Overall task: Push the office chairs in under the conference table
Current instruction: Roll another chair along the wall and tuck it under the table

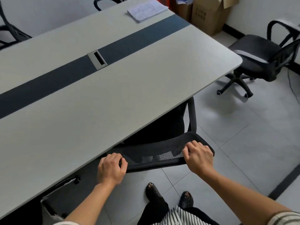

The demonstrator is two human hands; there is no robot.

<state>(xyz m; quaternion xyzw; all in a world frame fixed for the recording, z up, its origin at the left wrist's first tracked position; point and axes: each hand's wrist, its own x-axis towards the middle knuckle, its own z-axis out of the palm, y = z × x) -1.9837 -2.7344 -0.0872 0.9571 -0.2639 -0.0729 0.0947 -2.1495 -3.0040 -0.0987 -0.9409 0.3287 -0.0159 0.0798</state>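
Nothing here can really be read. The cardboard box (209, 15) at the top right of the frame carries a few lines of dark printed characters on its front face, but they are too blurred to make out. The stack of paper sheets (146, 9) on the far end of the table (146, 82) shows faint rows of writing, equally illegible.

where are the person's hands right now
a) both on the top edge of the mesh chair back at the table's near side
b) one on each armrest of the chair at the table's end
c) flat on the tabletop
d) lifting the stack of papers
a: the left hand and the right hand each curl over the top edge of the mesh chair back, whose seat is already under the conference table.
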